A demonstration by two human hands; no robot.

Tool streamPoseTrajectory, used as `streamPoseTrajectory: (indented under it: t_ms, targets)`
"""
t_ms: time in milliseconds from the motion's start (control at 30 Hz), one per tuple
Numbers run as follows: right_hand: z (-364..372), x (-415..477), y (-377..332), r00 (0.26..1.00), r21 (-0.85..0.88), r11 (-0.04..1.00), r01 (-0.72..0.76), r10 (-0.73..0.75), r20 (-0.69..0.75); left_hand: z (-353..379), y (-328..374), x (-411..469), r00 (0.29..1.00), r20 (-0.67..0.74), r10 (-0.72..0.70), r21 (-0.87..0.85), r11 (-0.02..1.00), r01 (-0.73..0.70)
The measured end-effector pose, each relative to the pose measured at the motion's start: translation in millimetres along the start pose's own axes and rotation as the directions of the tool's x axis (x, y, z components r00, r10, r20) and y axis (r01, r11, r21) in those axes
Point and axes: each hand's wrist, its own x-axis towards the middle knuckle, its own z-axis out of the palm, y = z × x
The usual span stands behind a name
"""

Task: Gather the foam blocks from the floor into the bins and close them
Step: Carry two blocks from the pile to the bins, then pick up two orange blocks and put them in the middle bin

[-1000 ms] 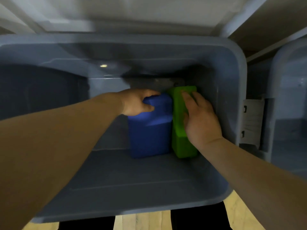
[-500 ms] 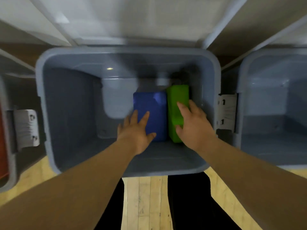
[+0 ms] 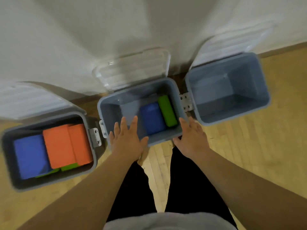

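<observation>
Your left hand (image 3: 127, 138) has its fingers straight and spread, holding nothing, over the near edge of the middle bin (image 3: 109, 112). Your right hand (image 3: 191, 136) is also flat and empty at that bin's near right corner; whether it touches the rim is unclear. Just beyond your fingertips, inside the bin, a blue foam block (image 3: 152, 118) sits beside a green foam block (image 3: 167, 110) along the right wall. The clear lid (image 3: 132, 70) stands raised behind.
</observation>
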Motion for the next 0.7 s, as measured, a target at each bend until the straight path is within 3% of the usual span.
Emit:
streamPoseTrajectory:
  t_ms: [167,300,533,700]
  targets:
    - [10.7,-120.5,-10.3,0.977,0.231,0.960,-0.160,0.188,-0.102,-47.0,-21.1,-81.8,0.978,-0.006,0.210,0.185,0.961,-0.205]
    - [37.7,-208.1,-4.0,0.929,0.375,0.878,-0.298,0.357,-0.096,-71.4,-19.1,-122.6,0.938,0.088,0.336,0.340,0.875,-0.345]
    - [102.3,-344.3,37.6,0.744,0.679,0.548,-0.489,0.668,-0.004,-69.6,50.8,-180.7,0.705,0.238,0.669,0.608,0.463,-0.645]
    - [181.1,-437.7,63.1,0.598,0.796,0.295,-0.528,0.795,0.102,-22.0,116.7,-246.6,0.580,0.331,0.744,0.619,0.293,-0.729]
